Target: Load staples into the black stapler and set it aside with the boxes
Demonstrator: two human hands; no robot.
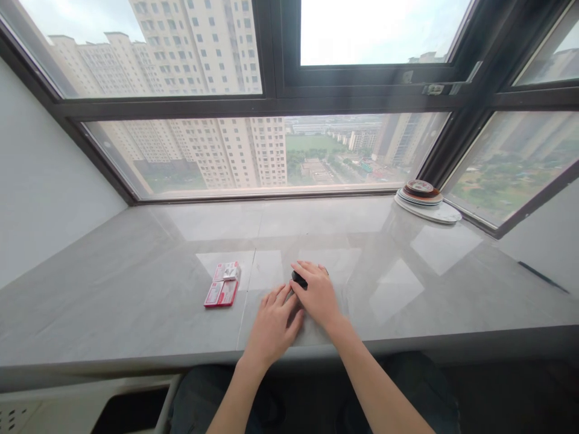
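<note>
My right hand [318, 292] is closed over a small black object [298, 278] on the grey stone sill. Only the rounded dark end of that object shows past the fingers, so its kind is hidden. Beside it, my left hand [275, 322] rests on the sill with its fingers stretched forward, the fingertips close to the right hand. It holds nothing that I can see. Left of both hands lies a flat red and white pack [221, 293], with a small white and silvery box [230, 272] at its upper right.
A stack of plates [427, 213] sits in the far right corner of the glossy sill [136, 289], against the dark window frame [271, 107]. Below the sill's front edge at left is a pale container [67, 401] with a dark opening.
</note>
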